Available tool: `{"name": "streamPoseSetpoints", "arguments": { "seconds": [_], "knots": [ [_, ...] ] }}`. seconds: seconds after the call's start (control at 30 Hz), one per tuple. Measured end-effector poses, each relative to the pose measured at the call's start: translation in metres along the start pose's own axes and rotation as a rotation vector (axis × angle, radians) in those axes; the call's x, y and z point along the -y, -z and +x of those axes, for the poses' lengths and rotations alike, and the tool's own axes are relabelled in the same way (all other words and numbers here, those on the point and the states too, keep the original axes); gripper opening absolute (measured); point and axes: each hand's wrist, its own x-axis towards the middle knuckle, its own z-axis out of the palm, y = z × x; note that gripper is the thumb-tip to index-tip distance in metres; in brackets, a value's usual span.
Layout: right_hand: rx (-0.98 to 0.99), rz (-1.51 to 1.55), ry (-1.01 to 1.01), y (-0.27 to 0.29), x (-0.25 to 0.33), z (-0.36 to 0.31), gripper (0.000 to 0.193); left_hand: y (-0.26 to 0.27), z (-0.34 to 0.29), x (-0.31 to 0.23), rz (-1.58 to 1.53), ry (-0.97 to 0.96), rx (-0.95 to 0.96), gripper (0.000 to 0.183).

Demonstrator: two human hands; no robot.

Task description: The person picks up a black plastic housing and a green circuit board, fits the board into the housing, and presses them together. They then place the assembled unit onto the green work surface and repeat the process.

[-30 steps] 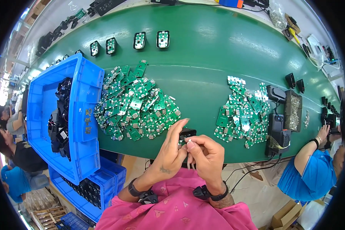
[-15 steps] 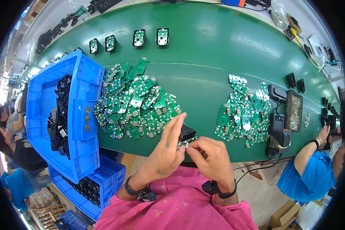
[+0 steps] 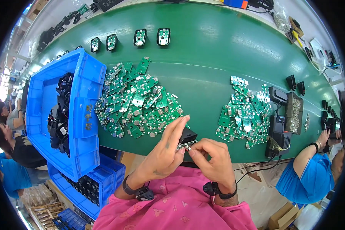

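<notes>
On the left, a large blue bin (image 3: 86, 140) held a loose heap of black housings (image 3: 61, 122), and a lower blue bin (image 3: 108, 180) beneath it held more dark parts. On the right, a dark tray (image 3: 301, 115) was full of small metal pieces (image 3: 294, 114). At the far left, small black cases (image 3: 99, 46) each carried a green board. Near the table's near edge, between two piles of circuit boards, the left hand (image 3: 163, 155) gripped a black case (image 3: 188, 135) with a circuit board (image 3: 184, 145) against its near side, fingers straight and together, thumb bent beneath. The right hand (image 3: 214, 159) pinched a small pale piece (image 3: 189, 148) at that board, thumb and forefinger nearly meeting, other fingers curled.
</notes>
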Motion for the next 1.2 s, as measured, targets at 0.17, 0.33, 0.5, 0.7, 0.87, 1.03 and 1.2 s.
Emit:
{"name": "streamPoseSetpoints", "arguments": {
  "seconds": [0.17, 0.33, 0.5, 0.7, 0.87, 1.03, 1.2],
  "knots": [
    [0.024, -0.003, -0.004, 0.001, -0.002, 0.0, 0.006, 0.001, 0.001, -0.001, 0.049, -0.038, 0.038, 0.078],
    [0.054, -0.032, 0.038, 0.004, -0.002, 0.0, 0.008, 0.003, 0.0, -0.004, 0.136, -0.052, 0.095, 0.077],
    [0.045, -0.072, -0.004, 0.003, -0.002, -0.001, 0.008, -0.007, -0.001, -0.005, 0.33, -0.096, 0.049, 0.071],
    [-0.002, -0.22, 0.028, -0.007, 0.002, -0.002, 0.008, -0.023, -0.008, 0.002, 0.406, -0.158, -0.112, 0.068],
    [0.017, -0.288, 0.065, -0.011, -0.002, 0.0, 0.012, -0.026, -0.011, 0.004, 0.439, -0.136, -0.102, 0.068],
    [-0.16, -0.165, -0.056, -0.012, -0.002, -0.006, 0.01, -0.012, -0.007, 0.006, 0.06, 0.056, -0.039, 0.067],
    [-0.207, 0.18, -0.274, -0.019, -0.019, -0.012, 0.01, -0.009, -0.006, 0.011, -0.236, 0.045, 0.017, 0.061]
  ]
}}
